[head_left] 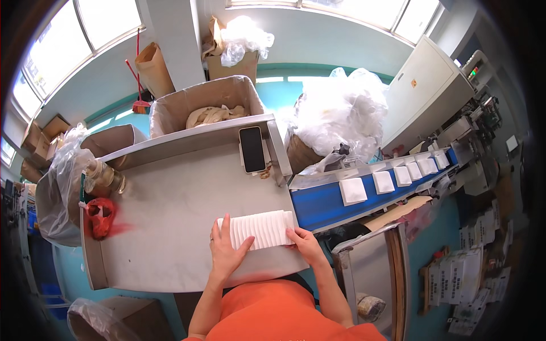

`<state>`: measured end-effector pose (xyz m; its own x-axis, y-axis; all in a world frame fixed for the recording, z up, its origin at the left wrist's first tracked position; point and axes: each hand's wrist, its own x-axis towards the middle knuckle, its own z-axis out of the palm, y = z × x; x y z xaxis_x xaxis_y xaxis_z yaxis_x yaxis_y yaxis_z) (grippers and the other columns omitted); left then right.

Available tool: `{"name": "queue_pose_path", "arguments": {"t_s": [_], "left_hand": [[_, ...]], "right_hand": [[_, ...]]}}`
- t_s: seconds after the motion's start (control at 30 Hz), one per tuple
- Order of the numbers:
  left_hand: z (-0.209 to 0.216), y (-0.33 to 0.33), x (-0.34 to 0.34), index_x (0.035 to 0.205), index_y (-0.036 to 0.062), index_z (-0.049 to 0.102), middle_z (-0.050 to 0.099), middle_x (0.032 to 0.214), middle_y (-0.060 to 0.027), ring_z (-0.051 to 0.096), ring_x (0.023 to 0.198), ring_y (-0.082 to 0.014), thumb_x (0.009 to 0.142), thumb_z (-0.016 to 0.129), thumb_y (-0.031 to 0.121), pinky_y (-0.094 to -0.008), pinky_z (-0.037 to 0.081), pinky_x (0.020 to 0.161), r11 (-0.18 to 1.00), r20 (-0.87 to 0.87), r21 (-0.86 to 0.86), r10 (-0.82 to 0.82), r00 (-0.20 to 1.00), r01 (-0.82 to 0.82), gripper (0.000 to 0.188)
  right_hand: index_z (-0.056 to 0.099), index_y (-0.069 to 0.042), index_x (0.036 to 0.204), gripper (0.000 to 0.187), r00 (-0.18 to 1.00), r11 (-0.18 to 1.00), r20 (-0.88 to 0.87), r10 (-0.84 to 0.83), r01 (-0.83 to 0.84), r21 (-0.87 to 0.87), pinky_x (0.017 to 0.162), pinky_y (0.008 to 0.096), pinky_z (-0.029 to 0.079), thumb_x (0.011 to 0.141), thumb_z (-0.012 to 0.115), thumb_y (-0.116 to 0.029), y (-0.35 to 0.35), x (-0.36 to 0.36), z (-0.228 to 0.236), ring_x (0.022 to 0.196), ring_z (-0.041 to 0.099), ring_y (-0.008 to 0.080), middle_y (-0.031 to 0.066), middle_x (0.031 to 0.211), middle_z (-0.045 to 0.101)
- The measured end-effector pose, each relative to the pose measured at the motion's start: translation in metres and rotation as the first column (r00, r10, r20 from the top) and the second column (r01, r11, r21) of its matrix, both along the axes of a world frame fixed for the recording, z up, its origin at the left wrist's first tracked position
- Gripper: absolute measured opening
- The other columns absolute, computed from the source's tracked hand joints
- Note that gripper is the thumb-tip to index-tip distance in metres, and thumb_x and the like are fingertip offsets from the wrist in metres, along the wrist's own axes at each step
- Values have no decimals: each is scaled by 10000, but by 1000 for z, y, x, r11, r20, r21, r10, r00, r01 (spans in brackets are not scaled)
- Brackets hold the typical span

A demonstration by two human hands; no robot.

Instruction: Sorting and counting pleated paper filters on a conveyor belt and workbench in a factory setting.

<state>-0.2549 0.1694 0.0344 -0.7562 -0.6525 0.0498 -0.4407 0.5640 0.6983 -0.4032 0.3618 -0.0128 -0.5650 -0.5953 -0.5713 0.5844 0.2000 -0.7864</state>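
A row of folded white napkins (259, 229) stands packed face to face on the metal table in front of me, with their folded edges showing. At its left end, my left hand (227, 250) grips the row, the fingers along the end and the thumb spread across the near side. My right hand (306, 245) closes round the right end with its thumb on top; the fingertips underneath are hidden. To the right, a blue conveyor belt (324, 206) carries several separate folded white napkins (353, 191), its near end meeting the table's edge.
Raised metal walls edge the table (170, 221). A phone (252, 149) lies at the back right corner. On the left are a red plastic bag (100, 217) and a clear bottle (108, 177). Beyond stand a large carton (205, 91) and a heap of clear plastic (344, 111).
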Motion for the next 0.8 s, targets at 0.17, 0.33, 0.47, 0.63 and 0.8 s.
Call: {"name": "queue_pose_path", "arguments": {"t_s": [0.17,0.33,0.47,0.63,0.8], "left_hand": [[-1,-2,2,1405,62,333,317,1355,-320,395,1199,-466,755,726,444,-514,373,967,1000,-4,-15,12,1000,-12,851],[-4,0,-1,1404,62,334,315,1356,-320,393,1202,-469,754,725,450,-515,374,965,999,-1,-14,-40,999,40,852],[-3,7,-7,1410,68,322,283,1379,-314,372,1222,-466,749,724,464,-532,359,972,996,5,-13,-84,996,84,870],[0,6,-5,1421,81,303,244,1409,-296,330,1256,-460,740,723,490,-541,333,991,1000,45,-28,1,999,0,898],[-2,0,-1,1414,61,310,251,1412,-286,324,1263,-461,743,714,505,-540,329,995,1000,56,-11,20,998,-19,900]], "right_hand": [[549,-28,1213,311,914,965,378,-147,216,-147,732,267,509,935,553,-167,4,3,-2,891,614,148,49,1043,626],[521,-23,1085,263,829,833,204,-521,546,-92,764,297,495,952,535,-250,10,-8,-1,908,621,197,95,1002,618],[579,-8,1105,380,905,984,-415,-95,147,96,757,219,428,944,561,-352,-15,3,14,837,525,73,26,931,611],[583,-15,1135,304,975,992,-184,-123,121,-20,777,244,451,944,562,-251,-23,10,5,864,555,91,18,959,622],[523,7,1204,375,976,992,185,-117,125,-31,787,333,525,884,629,-157,12,10,-24,938,604,201,95,1089,596]]}}
